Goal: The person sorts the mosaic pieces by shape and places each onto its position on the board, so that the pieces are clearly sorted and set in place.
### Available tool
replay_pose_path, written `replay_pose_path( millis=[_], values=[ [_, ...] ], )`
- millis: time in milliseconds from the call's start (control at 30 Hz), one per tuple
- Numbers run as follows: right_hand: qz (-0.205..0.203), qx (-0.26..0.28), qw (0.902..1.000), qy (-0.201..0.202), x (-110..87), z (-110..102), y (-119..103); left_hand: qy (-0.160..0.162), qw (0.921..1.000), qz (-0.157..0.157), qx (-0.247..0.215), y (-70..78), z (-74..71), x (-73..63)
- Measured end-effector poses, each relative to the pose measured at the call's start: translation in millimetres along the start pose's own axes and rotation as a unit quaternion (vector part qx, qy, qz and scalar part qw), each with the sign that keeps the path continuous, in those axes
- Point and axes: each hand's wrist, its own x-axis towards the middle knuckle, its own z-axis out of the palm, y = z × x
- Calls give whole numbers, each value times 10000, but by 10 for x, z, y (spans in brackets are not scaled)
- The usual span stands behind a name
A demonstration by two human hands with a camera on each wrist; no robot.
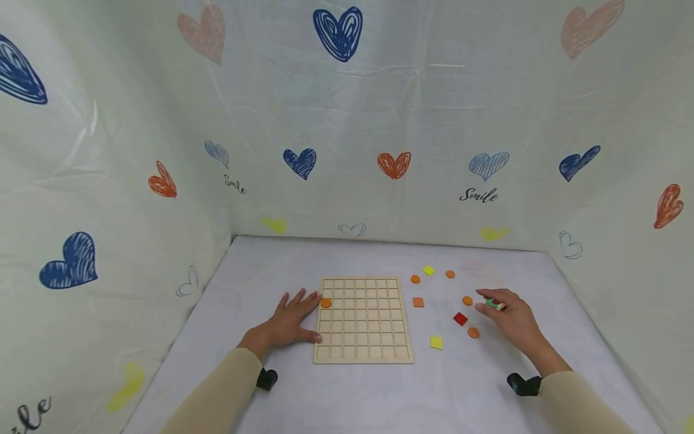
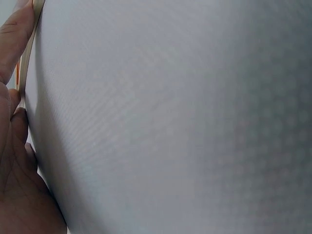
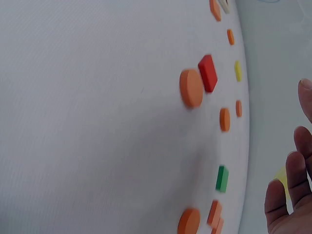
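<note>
My left hand (image 1: pixel 290 320) lies with spread fingers at the left edge of a light wooden grid board (image 1: pixel 362 362); its fingertips and thumb touch that edge. In the left wrist view, part of the left hand (image 2: pixel 14 165) shows beside the board's side. One orange disc (image 1: pixel 326 303) sits in the board's leftmost column. Over the table at the right, my right hand (image 1: pixel 512 316) has thumb and forefinger apart. A green block (image 3: pixel 222 179) shows on the table in the right wrist view, below the right hand (image 3: pixel 297 185); from the head it appears between thumb and forefinger.
Between board and right hand lie a red square (image 1: pixel 460 319), an orange square (image 1: pixel 418 302), yellow squares (image 1: pixel 436 342) and several orange discs (image 1: pixel 473 333). More orange pieces (image 3: pixel 188 222) lie near the green block. A heart-print curtain (image 1: pixel 347 120) surrounds the white table (image 1: pixel 293 398).
</note>
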Motion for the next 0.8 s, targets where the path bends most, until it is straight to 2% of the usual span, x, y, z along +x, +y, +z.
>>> replay_pose_path(
  millis=[167,300,633,800],
  values=[
    [107,-166,9995,-254,-106,-155,256,-16,10000,-27,25,-1,-3,10],
    [105,-355,9987,-341,-174,-196,437,-10,10000,-50,84,3,-5,7],
    [669,-562,9950,-474,-238,-179,748,21,9999,-89,101,20,4,5],
    [550,-812,9947,-319,-257,-137,843,59,9999,-61,84,18,13,5]
  ],
)
